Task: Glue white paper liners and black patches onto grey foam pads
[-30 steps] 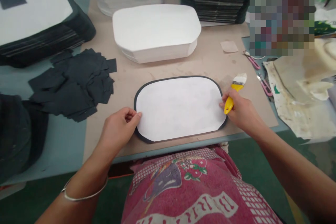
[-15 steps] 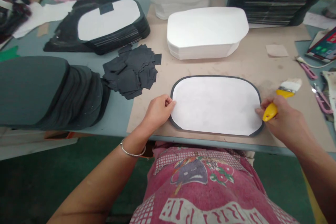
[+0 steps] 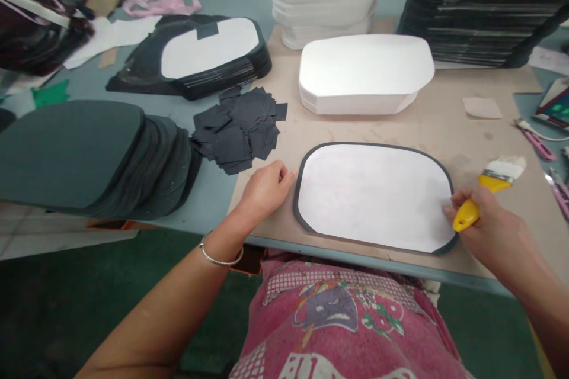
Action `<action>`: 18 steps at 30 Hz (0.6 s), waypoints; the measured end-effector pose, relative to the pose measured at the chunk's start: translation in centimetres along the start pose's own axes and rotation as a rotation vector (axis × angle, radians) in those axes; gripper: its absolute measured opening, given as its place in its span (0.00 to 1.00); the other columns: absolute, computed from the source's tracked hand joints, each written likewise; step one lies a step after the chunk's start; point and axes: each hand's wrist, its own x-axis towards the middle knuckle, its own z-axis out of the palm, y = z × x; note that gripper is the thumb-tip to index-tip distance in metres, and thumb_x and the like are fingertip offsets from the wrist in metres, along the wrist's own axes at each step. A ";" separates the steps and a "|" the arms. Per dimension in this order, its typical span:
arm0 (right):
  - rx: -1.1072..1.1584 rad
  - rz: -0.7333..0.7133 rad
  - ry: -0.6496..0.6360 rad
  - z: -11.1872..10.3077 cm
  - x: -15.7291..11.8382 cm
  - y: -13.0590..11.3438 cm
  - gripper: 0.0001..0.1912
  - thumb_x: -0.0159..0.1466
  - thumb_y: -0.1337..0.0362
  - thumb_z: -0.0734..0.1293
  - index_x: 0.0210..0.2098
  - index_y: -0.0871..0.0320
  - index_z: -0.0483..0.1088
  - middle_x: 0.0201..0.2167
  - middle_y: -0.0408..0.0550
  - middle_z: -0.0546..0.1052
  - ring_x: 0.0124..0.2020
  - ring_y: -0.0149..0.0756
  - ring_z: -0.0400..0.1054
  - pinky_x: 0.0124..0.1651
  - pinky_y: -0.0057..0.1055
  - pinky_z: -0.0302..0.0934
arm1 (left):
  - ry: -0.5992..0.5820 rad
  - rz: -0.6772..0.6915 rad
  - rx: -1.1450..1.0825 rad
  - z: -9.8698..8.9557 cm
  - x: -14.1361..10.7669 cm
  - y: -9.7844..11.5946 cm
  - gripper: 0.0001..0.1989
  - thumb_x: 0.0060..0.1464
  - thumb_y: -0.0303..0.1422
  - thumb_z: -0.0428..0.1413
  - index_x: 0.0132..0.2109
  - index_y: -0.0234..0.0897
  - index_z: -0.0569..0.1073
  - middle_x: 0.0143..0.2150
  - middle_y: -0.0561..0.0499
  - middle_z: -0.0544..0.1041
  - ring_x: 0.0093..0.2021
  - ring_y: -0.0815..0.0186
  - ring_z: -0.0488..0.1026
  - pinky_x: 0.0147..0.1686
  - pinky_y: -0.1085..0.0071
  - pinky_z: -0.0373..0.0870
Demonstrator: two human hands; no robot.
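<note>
A white rounded panel (image 3: 377, 198) lies on a slightly larger dark grey piece (image 3: 297, 204), which shows as a border around it. My left hand (image 3: 267, 188), fingers curled in and a bracelet on the wrist, is just off the panel's left end. Nothing shows between its thumb and forefinger. At the right end, my right hand (image 3: 491, 219) grips a paintbrush (image 3: 466, 213) with a yellow handle, pale bristles pointing away from me. The thumb and fingertips of that hand also touch the panel's right edge.
Small dark squares (image 3: 244, 127) lie heaped left of the panel, beside a stack of dark oval sheets (image 3: 71, 154). Behind are white boards (image 3: 364, 65), a tall white stack (image 3: 329, 0), a tall black stack (image 3: 489, 6) and a white-topped black stack (image 3: 213, 50). Pink-handled cutters (image 3: 540, 145) lie right.
My left hand has come away from the panel's left edge, leaving a small gap. The right hand still holds the brush at the right edge. The whole view has shifted somewhat.
</note>
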 end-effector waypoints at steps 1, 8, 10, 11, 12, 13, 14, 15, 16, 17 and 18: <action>0.003 -0.007 0.003 0.1 0.0 0.1 0.12 0.59 0.53 0.66 0.40 0.48 0.64 0.33 0.48 0.76 0.26 0.43 0.71 0.30 0.36 0.58 | 0.067 0.015 0.048 0.1 -0.1 0.8 0.15 0.66 0.39 0.51 0.34 0.36 0.72 0.31 0.47 0.75 0.33 0.60 0.72 0.37 0.65 0.66; -0.008 -0.039 -0.025 0.8 0.2 1.8 0.13 0.60 0.46 0.65 0.39 0.45 0.65 0.30 0.48 0.77 0.24 0.50 0.72 0.26 0.42 0.62 | 0.145 0.632 0.254 6.6 -0.8 8.5 0.31 0.67 0.46 0.51 0.70 0.34 0.62 0.75 0.38 0.54 0.75 0.47 0.46 0.71 0.42 0.46; -0.014 -0.079 -0.028 0.9 0.3 2.5 0.14 0.61 0.45 0.64 0.39 0.45 0.66 0.30 0.48 0.77 0.24 0.50 0.73 0.25 0.42 0.63 | 0.107 0.627 0.288 8.2 -0.6 8.9 0.34 0.66 0.51 0.50 0.72 0.41 0.58 0.77 0.42 0.49 0.76 0.44 0.41 0.70 0.34 0.41; -0.033 -0.099 -0.024 0.9 0.3 2.7 0.14 0.62 0.45 0.64 0.40 0.45 0.66 0.30 0.49 0.77 0.24 0.50 0.73 0.25 0.42 0.64 | 0.095 0.617 0.287 8.6 -0.5 8.7 0.34 0.66 0.52 0.49 0.73 0.42 0.59 0.77 0.43 0.49 0.76 0.44 0.40 0.70 0.33 0.40; -0.072 -0.115 -0.008 0.8 0.3 2.5 0.15 0.63 0.45 0.63 0.40 0.47 0.67 0.30 0.49 0.76 0.25 0.50 0.73 0.26 0.42 0.64 | 0.087 0.610 0.278 8.9 -0.4 8.5 0.34 0.66 0.52 0.49 0.73 0.43 0.59 0.77 0.43 0.49 0.76 0.44 0.41 0.70 0.33 0.40; -0.125 -0.125 0.025 0.7 0.1 2.1 0.15 0.64 0.46 0.62 0.41 0.49 0.68 0.29 0.50 0.76 0.26 0.50 0.73 0.27 0.42 0.65 | 0.082 0.608 0.267 8.9 -0.4 8.3 0.34 0.66 0.52 0.48 0.73 0.43 0.58 0.77 0.44 0.49 0.77 0.44 0.41 0.70 0.33 0.39; -0.177 -0.141 0.062 0.6 -0.1 1.2 0.16 0.65 0.47 0.62 0.42 0.51 0.68 0.30 0.52 0.75 0.29 0.52 0.73 0.29 0.43 0.66 | 0.078 0.610 0.257 8.8 -0.3 8.1 0.34 0.66 0.52 0.48 0.73 0.44 0.58 0.77 0.44 0.49 0.77 0.45 0.41 0.70 0.34 0.39; -0.217 -0.163 0.098 0.6 -0.2 0.0 0.16 0.67 0.49 0.62 0.44 0.53 0.69 0.32 0.54 0.76 0.32 0.54 0.74 0.32 0.45 0.68 | 0.073 0.608 0.250 8.7 -0.3 8.0 0.34 0.66 0.52 0.48 0.73 0.44 0.58 0.77 0.45 0.49 0.77 0.45 0.41 0.70 0.34 0.39; -0.228 -0.184 0.141 0.7 -0.3 -1.5 0.15 0.68 0.51 0.62 0.44 0.55 0.69 0.34 0.57 0.77 0.37 0.56 0.74 0.36 0.48 0.69 | 0.067 0.603 0.247 8.5 -0.3 8.0 0.34 0.66 0.51 0.48 0.73 0.44 0.58 0.77 0.45 0.49 0.77 0.45 0.42 0.71 0.34 0.39; -0.189 -0.243 0.143 1.0 -0.2 -3.4 0.13 0.69 0.55 0.61 0.44 0.57 0.69 0.39 0.60 0.78 0.42 0.57 0.74 0.41 0.50 0.70 | 0.060 0.599 0.250 8.4 -0.3 8.0 0.33 0.66 0.50 0.49 0.73 0.44 0.58 0.77 0.46 0.49 0.77 0.46 0.42 0.71 0.35 0.39; -0.125 -0.310 0.135 1.5 0.1 -5.3 0.10 0.70 0.60 0.60 0.45 0.58 0.69 0.49 0.63 0.78 0.49 0.57 0.73 0.48 0.52 0.70 | 0.053 0.594 0.257 8.3 -0.2 8.1 0.33 0.66 0.49 0.49 0.73 0.44 0.58 0.77 0.47 0.49 0.77 0.46 0.42 0.71 0.35 0.39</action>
